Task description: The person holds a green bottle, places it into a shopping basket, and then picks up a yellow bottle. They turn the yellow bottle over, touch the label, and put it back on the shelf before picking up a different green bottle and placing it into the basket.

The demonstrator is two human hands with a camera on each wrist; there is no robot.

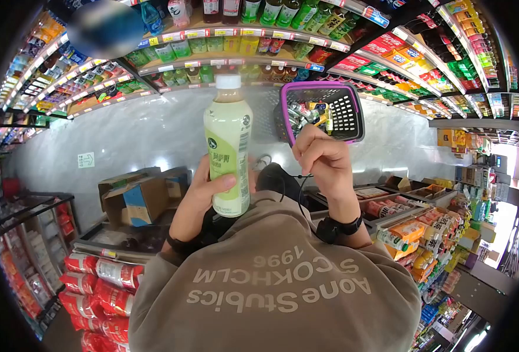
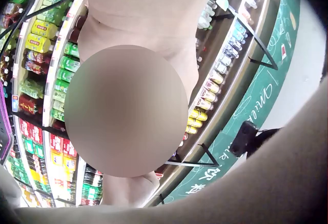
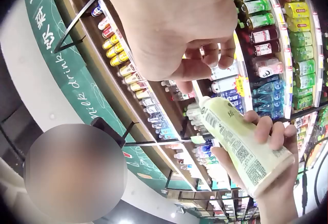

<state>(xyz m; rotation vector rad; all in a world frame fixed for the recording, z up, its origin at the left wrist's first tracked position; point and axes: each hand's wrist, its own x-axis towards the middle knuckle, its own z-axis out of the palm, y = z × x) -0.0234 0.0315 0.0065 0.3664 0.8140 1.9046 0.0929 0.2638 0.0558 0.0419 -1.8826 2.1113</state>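
Observation:
My left hand (image 1: 204, 186) grips a drink bottle (image 1: 229, 138) with a pale green label and a white cap. The bottle stands nearly upright in front of my chest in the head view, its cap on. In the right wrist view the fingers (image 3: 271, 131) wrap round its lower part. My right hand (image 1: 325, 161) is raised beside the bottle, apart from it. Its fingers bend loosely and nothing shows in them. A blurred patch hides much of the left wrist view.
A grey shopping basket (image 1: 349, 111) with a purple rim stands on the floor (image 1: 171, 123), several packets inside. Shelves of bottled drinks (image 1: 271, 13) curve along the front. Cardboard boxes (image 1: 136, 199) stand at left, red packs (image 1: 104, 293) nearby. Thin black cables (image 1: 300, 199) hang by my right wrist.

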